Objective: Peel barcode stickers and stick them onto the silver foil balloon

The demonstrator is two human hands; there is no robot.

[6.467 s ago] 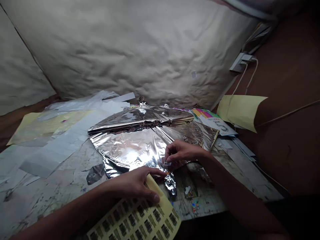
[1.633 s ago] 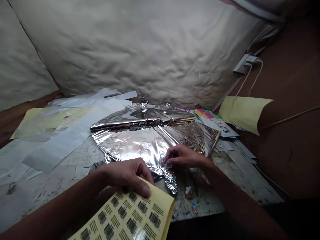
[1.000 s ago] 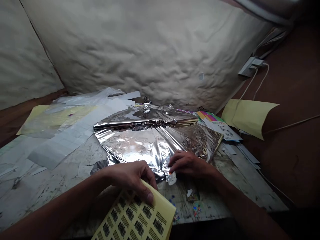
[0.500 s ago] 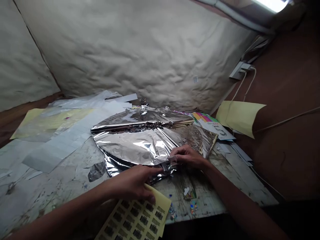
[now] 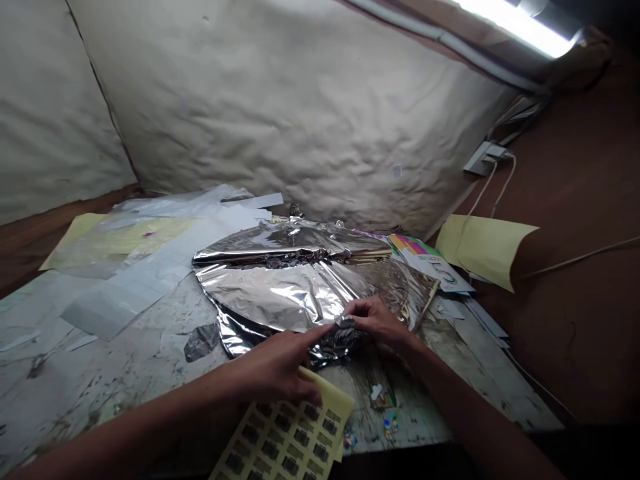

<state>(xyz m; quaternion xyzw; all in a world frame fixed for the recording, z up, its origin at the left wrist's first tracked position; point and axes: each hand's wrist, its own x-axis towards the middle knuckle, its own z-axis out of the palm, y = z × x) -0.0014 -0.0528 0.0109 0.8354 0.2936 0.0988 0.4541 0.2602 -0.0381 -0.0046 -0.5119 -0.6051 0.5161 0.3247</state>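
This looks like a cramped packing workshop: the scuffed, stained worktable (image 5: 135, 370) has flat silver foil balloons (image 5: 260, 290) at its middle, loose paper sheets (image 5: 125, 300) strewn over its left side and a sheet of barcode labels (image 5: 280, 443) at its near edge. Behind the worktable hangs a wrinkled beige covering (image 5: 280, 120); above its right end are a lit tube lamp (image 5: 520, 25) and a power socket (image 5: 480, 159) trailing cords.

The left hand (image 5: 277, 367), at the lower centre of the frame, is bare and slender-fingered; the left forearm (image 5: 165, 408), at lower left, is bare too; right of centre, the right hand (image 5: 379, 321) is bare, like the slim right forearm (image 5: 457, 393)
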